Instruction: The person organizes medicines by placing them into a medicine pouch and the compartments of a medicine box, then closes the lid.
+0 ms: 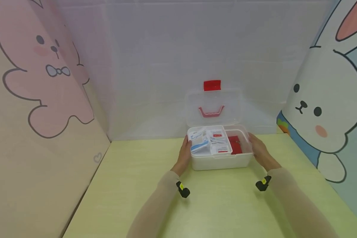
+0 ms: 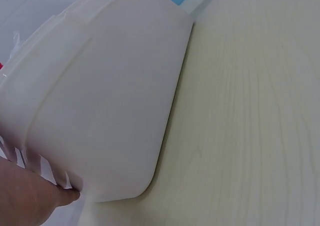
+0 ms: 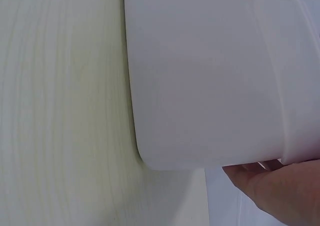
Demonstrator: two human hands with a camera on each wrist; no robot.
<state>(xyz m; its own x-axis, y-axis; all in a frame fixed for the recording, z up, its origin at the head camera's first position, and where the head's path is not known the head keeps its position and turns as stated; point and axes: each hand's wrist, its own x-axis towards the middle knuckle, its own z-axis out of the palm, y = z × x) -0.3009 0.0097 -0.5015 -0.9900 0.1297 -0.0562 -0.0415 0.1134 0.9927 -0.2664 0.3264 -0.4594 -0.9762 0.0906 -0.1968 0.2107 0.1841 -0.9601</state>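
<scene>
A white plastic storage box (image 1: 221, 162) stands toward the back of the table, between both hands. Its clear lid (image 1: 193, 107) is up, with a pink-red carry handle (image 1: 212, 114) and red latch (image 1: 212, 85). My left hand (image 1: 183, 155) grips the box's left end; in the left wrist view, several fingers lie along that end. On the right end, my right hand (image 1: 260, 150) holds the box, partly hidden behind its wall. A white tray (image 1: 228, 145) in the box holds a packet marked "Surgical" (image 1: 199, 140) and boxed packets (image 1: 218, 140). Beside the tray lies a red item (image 1: 235, 144).
The pale wood-grain table (image 1: 131, 185) runs back to a white sheet (image 1: 151, 72). A panel with a pink cartoon animal (image 1: 47, 86) stands at left, and one with a white rabbit (image 1: 321, 99) at right. Both sleeves carry black wrist cameras (image 1: 183, 190).
</scene>
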